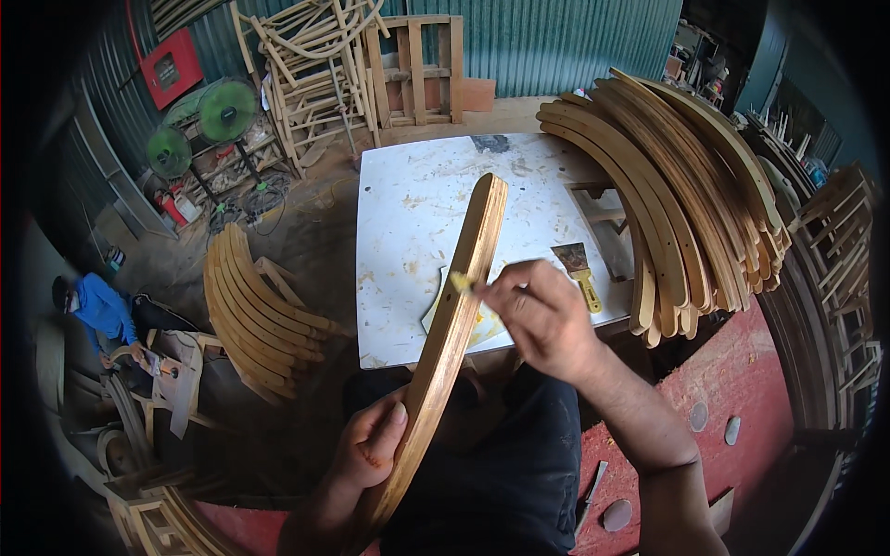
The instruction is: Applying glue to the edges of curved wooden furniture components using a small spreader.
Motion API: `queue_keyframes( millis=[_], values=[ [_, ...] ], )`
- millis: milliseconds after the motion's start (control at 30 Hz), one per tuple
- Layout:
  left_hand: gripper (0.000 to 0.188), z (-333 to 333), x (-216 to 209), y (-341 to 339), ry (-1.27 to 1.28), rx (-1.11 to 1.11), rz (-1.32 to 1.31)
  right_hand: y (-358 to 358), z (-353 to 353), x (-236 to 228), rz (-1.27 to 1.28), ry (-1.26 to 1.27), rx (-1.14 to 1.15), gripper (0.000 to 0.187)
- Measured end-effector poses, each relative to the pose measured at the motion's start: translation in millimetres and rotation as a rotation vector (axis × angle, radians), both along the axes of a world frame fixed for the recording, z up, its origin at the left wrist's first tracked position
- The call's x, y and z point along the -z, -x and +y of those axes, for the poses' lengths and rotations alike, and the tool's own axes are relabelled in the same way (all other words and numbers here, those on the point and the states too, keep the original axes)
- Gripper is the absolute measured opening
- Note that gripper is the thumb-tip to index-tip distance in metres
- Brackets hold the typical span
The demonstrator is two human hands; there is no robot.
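Wooden slat (438, 366), honey-brown, long, round-tipped, streaked grain | slanting over the white board (408, 208)'s near edge | left hand (371, 445) clasping its lower part | right hand (549, 320) pinching a yellow-tipped tool (462, 281) beside it

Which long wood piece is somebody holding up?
The wood piece in the person's left grip; those in the right stack and left stack aren't held.

The left hand (373, 447) grips the near half of a long wooden piece (436, 371), while the right hand (547, 320) holds a small yellow-tipped item (461, 280) (perhaps an applicator; fingers hide most of it) at the wood's far half. A scraper (585, 280) lies on the white table (399, 232), left of stacked curved pieces (681, 195). At left, a person (104, 310) wears blue.
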State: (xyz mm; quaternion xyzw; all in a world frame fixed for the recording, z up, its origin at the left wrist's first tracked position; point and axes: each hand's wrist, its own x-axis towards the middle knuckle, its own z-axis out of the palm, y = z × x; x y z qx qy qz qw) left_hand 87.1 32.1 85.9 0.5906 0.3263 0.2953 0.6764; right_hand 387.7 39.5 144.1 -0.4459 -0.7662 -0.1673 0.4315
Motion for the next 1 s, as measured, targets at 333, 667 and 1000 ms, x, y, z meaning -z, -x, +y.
queue_keyframes(
  millis=[333,667,1000],
  values=[
    [0.05,22,-23,14,0.197,0.077,-0.073,-7,-23,84,0.749,0.258,0.055,0.02],
    [0.063,97,-17,5,0.329,0.214,-0.144,-39,34,257,0.315,0.563,0.328,0.017],
    [0.057,101,-5,9,0.379,0.186,0.059,-49,53,266,0.022,0.588,0.314,0.022]
  ],
)
